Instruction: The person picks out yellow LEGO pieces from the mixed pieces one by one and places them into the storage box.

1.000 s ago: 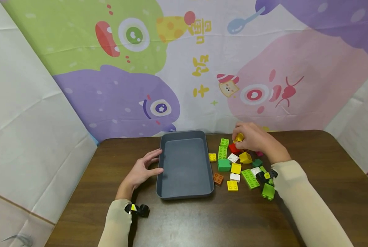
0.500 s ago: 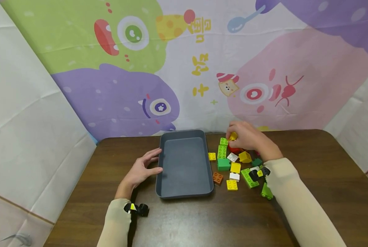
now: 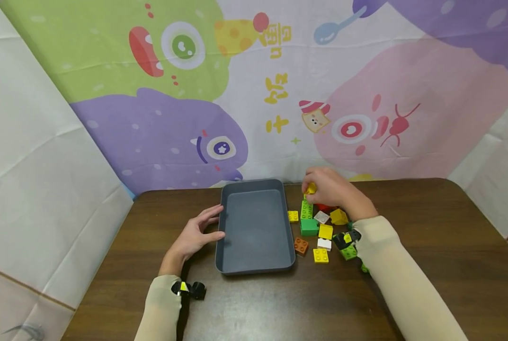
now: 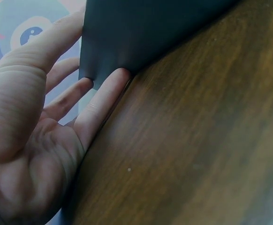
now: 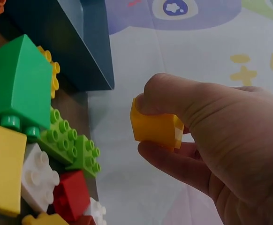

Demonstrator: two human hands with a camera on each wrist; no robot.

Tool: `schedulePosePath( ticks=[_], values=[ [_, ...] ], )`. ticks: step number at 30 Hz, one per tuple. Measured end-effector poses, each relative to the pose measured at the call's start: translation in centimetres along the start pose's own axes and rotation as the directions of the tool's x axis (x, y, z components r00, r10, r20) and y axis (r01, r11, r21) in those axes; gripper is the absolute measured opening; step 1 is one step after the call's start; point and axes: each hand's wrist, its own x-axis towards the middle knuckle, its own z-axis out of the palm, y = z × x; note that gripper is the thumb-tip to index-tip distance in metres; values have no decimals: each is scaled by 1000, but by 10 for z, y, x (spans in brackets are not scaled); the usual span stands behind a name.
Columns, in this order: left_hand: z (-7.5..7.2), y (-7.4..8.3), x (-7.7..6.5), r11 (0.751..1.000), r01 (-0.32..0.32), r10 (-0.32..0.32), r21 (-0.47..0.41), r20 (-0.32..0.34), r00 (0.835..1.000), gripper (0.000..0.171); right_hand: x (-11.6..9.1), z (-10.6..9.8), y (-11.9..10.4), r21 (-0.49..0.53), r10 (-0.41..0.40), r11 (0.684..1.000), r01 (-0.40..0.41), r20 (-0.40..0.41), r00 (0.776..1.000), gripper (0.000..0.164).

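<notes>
My right hand (image 3: 328,187) pinches a yellow toy brick (image 5: 156,126) between thumb and fingers, above the far end of the brick pile. In the right wrist view light green bricks (image 5: 60,134) lie below and left of it, beside a large green brick (image 5: 21,84). My left hand (image 3: 196,235) rests at the left side of a dark grey tray (image 3: 220,246), fingers spread and fairly straight. The left wrist view shows its fingertips (image 4: 120,75) right at the tray's outer wall. The tray's inside is bare.
Right of the tray lie several loose bricks: a brown one (image 3: 301,246), yellow ones (image 3: 321,256), white ones (image 3: 324,244) and a red one (image 5: 72,196). My right forearm covers part of the pile. A printed cloth (image 3: 271,156) hangs behind the wooden table (image 3: 254,303).
My right hand has moved left with the yellow brick, from over the red brick to over the light green ones. The left hand and tray stay in place.
</notes>
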Motion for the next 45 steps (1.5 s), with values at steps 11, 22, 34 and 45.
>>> schedulePosePath(
  ticks=[11,22,34,45],
  values=[
    [0,1,-1,1000,-2,2,-6,-1,1000,75,9,10,-5,-6,-57,998,57,-14,998,11],
    [-1,1,-1,1000,-8,8,2,-1,1000,75,19,11,-13,-7,-70,998,70,7,998,12],
    [1,3,-1,1000,-6,6,-5,-3,1000,75,27,20,-21,-5,-53,999,53,29,998,9],
    [0,3,-1,1000,-5,5,-6,-1,1000,75,34,27,-30,10,-70,998,69,36,997,7]
  ],
)
